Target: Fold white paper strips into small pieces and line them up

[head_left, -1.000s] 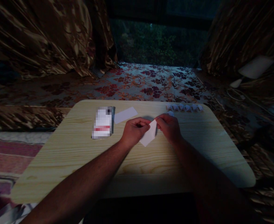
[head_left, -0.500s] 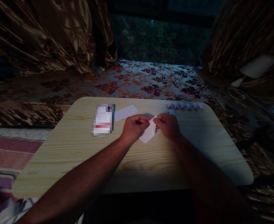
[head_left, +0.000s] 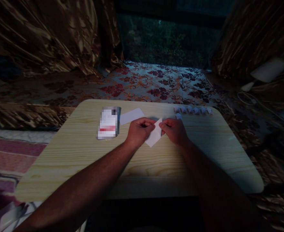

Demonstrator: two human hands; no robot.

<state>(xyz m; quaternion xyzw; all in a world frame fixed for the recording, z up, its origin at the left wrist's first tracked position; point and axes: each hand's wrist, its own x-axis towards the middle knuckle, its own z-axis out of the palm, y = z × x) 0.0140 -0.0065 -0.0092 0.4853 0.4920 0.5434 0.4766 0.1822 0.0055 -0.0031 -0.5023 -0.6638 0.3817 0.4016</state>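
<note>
Just above the table's middle, a folded piece of white paper (head_left: 154,136) is held between both hands, with a pointed top and a pointed lower end. My left hand (head_left: 140,131) pinches its left side between thumb and fingers. At the upper right edge, my right hand (head_left: 174,129) grips the same paper with thumb and forefinger. Behind my left hand lies a flat white paper strip (head_left: 132,116). Small folded paper pieces (head_left: 192,110) stand in a row at the back right, and one more folded piece (head_left: 178,116) sits in front of them, partly hidden by my right hand.
The light wooden table (head_left: 89,161) has rounded corners. A blurred-out phone-like object (head_left: 108,124) lies at its back left. Beyond are a ledge with a floral cloth (head_left: 161,80), brown curtains (head_left: 60,35) and a window. A white lamp (head_left: 269,71) stands at the right.
The folded paper has turned slightly between my fingers, so more of its face shows near the top. Both hands keep their pinch. The whole view has shifted a little.
</note>
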